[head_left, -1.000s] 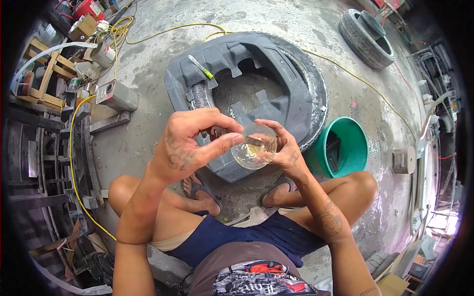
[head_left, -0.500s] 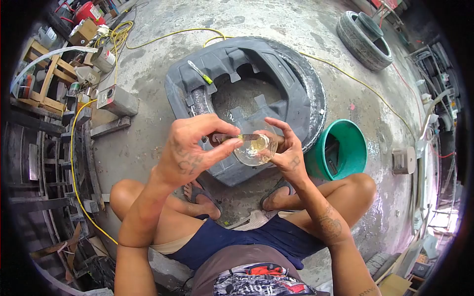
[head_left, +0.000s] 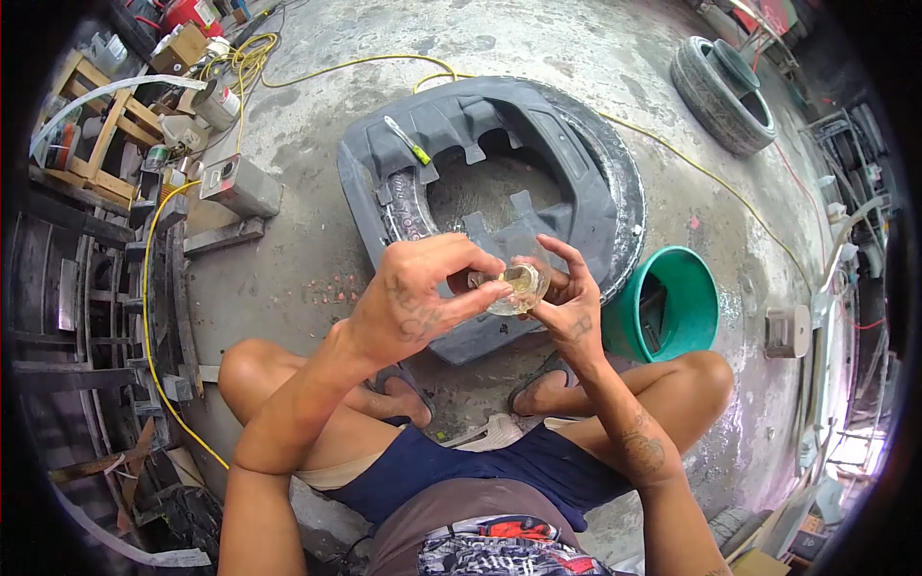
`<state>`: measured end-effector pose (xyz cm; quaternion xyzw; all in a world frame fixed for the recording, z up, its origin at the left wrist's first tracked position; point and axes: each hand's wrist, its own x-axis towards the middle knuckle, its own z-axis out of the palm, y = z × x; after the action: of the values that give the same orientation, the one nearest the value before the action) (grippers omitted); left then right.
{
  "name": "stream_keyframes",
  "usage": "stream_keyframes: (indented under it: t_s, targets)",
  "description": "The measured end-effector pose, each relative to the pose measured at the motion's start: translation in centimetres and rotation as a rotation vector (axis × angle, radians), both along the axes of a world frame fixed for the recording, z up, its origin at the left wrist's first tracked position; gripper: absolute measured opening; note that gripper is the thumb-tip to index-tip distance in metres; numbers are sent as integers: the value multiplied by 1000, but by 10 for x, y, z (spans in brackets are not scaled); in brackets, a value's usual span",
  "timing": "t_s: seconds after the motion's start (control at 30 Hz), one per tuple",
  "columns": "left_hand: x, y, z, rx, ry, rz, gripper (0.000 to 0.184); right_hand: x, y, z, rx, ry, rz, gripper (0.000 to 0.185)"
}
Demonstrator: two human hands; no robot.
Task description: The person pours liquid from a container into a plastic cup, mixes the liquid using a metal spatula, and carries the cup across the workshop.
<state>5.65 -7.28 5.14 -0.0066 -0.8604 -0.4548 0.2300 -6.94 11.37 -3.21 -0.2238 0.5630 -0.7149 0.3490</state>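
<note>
Both hands [head_left: 408,298] [head_left: 574,305] closer together than before, clear cup [head_left: 525,285] apparently more aslant

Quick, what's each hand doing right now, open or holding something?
Left hand: pinched closed; what it holds can't be told.
Right hand: holding a clear, round plastic cup.

A grey concrete floor [head_left: 595,58], blotched with darker stains, fills the room. A dark rack [head_left: 72,381] lines the left side below a wooden crate [head_left: 108,132]; bright light [head_left: 858,449] glares at the far right, whitening its surroundings.
</note>
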Motion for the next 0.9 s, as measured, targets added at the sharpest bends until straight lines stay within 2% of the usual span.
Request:
stream_keyframes:
  t_s: [0.1, 0.17, 0.2, 0.27, 0.47, 0.7, 0.77, 0.9]
  targets:
    - [-1, -4, -3, 15, 22, -5, 18, 0, -1, 2, 3, -28, 3, 72]
    - [-1, -6, -3, 163, -88, 30, 21, 0, -1, 7, 7, -41, 0, 73]
    - [0, -7, -3, 160, -85, 28, 21, 0, -2, 9, 6, -64, -3, 74]
    - [0, -10, -3, 437, -199, 53, 19, -1, -2, 10, -1, -82, -10, 74]
    - [3, -17, 5, 681, -198, 65, 20, -6, 2, 8, -34, -110, 11, 74]
    - [7, -26, 8, 772, -80, 29, 20, -8, 3, 6, -47, -159, 44, 72]
    - [10, -29, 10, 806, -15, 47, 19, -10, 3, 8, 20, -119, 4, 71]
    - [31, -49, 12, 902, 109, 56, 25, -40, 11, 9, -17, 13, -167, 66]
